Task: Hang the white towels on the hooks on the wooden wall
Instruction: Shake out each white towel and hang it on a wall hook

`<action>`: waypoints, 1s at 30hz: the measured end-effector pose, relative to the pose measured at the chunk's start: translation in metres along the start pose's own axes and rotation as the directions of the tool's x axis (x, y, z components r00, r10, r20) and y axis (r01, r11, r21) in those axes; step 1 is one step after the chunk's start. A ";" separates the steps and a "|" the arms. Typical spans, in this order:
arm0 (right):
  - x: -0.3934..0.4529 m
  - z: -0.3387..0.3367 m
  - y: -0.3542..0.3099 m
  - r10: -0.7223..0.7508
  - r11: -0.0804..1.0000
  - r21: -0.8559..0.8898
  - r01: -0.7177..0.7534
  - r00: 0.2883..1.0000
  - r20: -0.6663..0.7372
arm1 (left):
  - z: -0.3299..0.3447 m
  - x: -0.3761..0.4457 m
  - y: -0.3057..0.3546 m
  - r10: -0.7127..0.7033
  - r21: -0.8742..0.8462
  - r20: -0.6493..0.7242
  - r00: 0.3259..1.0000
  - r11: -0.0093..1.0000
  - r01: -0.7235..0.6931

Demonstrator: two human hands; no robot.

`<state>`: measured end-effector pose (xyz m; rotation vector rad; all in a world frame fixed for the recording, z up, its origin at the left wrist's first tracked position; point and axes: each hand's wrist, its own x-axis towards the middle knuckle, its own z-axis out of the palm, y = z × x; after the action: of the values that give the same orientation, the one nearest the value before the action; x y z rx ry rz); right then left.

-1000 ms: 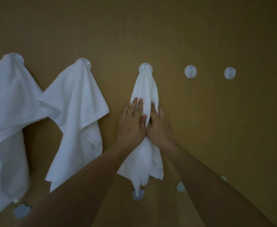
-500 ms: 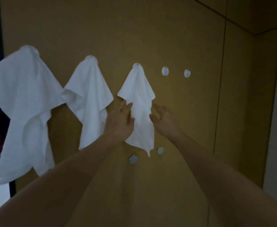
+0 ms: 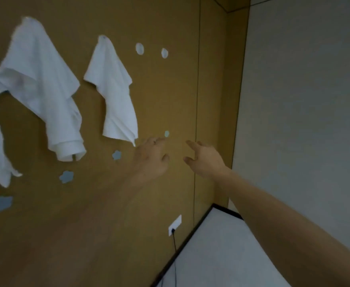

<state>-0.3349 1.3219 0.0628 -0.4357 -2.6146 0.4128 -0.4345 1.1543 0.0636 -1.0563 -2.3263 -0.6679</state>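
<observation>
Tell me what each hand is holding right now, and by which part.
Nothing is held. The left hand and right hand are both empty with loose fingers, below and right of the nearest hung towel.

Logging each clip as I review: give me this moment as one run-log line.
left hand: open, holds nothing | right hand: open, holds nothing | third towel: hanging on hook | two bare hooks | no loose towel visible

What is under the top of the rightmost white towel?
The rightmost white towel peaks over a round white hook on the wooden wall; only a hint of it shows, the rest covered.
</observation>
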 end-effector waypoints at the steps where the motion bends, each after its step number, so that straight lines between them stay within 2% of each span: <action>1: -0.016 -0.001 0.016 0.029 0.999 -0.014 -0.029 0.999 0.020 | 0.012 -0.007 0.015 0.005 0.011 0.042 0.999 1.000 -0.005; 4: -0.071 -0.011 0.070 0.159 0.987 -0.038 -0.157 0.986 0.054 | 0.049 -0.028 0.069 0.043 -0.066 0.173 0.984 0.997 -0.032; 7: -0.138 -0.026 0.131 0.308 0.951 -0.040 -0.306 0.947 0.087 | 0.086 -0.054 0.138 0.141 -0.198 0.298 0.944 0.977 -0.084; 14: -0.337 -0.088 0.269 0.613 0.790 -0.051 -0.611 0.788 0.054 | 0.158 -0.144 0.349 0.373 -0.386 0.476 0.796 0.902 -0.192; 19: -0.493 -0.137 0.340 0.788 0.616 -0.015 -0.788 0.616 -0.002 | 0.176 -0.232 0.501 0.534 -0.461 0.552 0.640 0.835 -0.300; 26: -0.694 -0.186 0.388 0.937 0.343 0.073 -0.937 0.335 -0.102 | 0.188 -0.353 0.674 0.736 -0.605 0.538 0.411 0.676 -0.419; 30: -0.798 -0.206 0.398 0.984 0.163 0.130 -0.978 0.153 -0.089 | 0.194 -0.427 0.754 0.814 -0.699 0.533 0.231 0.577 -0.423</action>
<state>0.5318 1.4319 -0.2106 -2.1249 -1.7153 0.7705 0.3568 1.4787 -0.1743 -2.9048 -1.9791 -0.2957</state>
